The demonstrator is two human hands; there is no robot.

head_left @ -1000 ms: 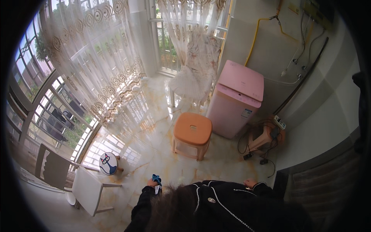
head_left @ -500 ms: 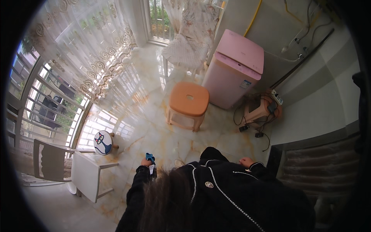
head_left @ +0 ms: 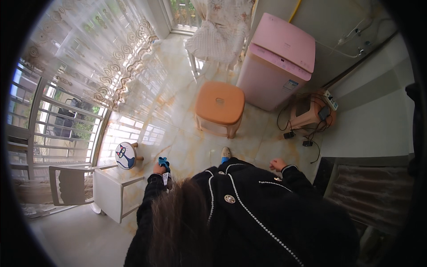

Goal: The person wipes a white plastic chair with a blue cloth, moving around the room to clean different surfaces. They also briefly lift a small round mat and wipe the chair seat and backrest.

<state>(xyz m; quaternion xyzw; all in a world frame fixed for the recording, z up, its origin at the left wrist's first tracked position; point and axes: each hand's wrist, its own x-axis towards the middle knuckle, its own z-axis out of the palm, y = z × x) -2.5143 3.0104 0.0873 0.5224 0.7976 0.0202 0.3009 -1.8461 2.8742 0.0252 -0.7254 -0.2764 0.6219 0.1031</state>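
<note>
My left hand (head_left: 158, 168) hangs at my left side, closed on a small crumpled blue cloth-like item (head_left: 164, 163) whose exact kind is too small to make out. A white tag (head_left: 166, 178) with print shows at that wrist, by the black sleeve. My right hand (head_left: 278, 165) is held out at my right side with its fingers curled and nothing visible in them. Ahead of me stands an orange plastic stool (head_left: 219, 103), apart from both hands. One foot in a light shoe (head_left: 226, 153) shows in front of my black jacket.
Beyond the stool is a pink washing machine (head_left: 276, 66). Right of it, a low stool (head_left: 307, 116) carries a power strip and tangled cables. At left are a small cat-patterned stool (head_left: 126, 156), a white chair (head_left: 109, 196) and lace curtains (head_left: 98, 49). A fabric-covered chair (head_left: 218, 40) stands far ahead.
I have stepped forward: the orange stool and washing machine appear nearer, and a shoe has come into sight. Both hands have swung slightly forward; the left still holds the blue item.
</note>
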